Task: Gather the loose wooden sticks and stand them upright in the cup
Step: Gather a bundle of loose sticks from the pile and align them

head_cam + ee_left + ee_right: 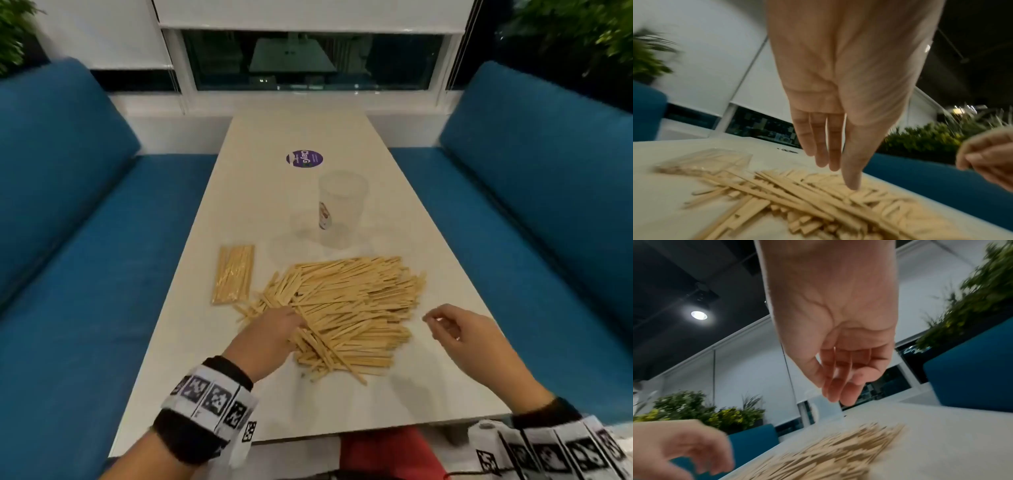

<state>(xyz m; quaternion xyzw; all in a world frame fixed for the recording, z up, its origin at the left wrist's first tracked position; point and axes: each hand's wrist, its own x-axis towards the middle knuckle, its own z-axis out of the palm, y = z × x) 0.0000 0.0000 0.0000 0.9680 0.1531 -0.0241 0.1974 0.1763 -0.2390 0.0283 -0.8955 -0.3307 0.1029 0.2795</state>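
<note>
A big heap of loose wooden sticks (349, 308) lies on the pale table (260, 144), also seen as sticks (797, 206) and sticks (838, 449) in the wrist views. A clear plastic cup (340, 209) stands upright and empty just beyond the heap. My left hand (274, 329) hovers at the heap's left edge, fingers straight (822, 146), thumb tip touching the sticks. My right hand (445, 322) hangs above the bare table right of the heap, fingers loosely curled (838, 382), holding nothing.
A sealed clear packet of sticks (234, 279) lies left of the heap. A round purple sticker (305, 158) sits on the table beyond the cup. Blue bench seats (85, 240) flank the table on both sides, with a window wall behind.
</note>
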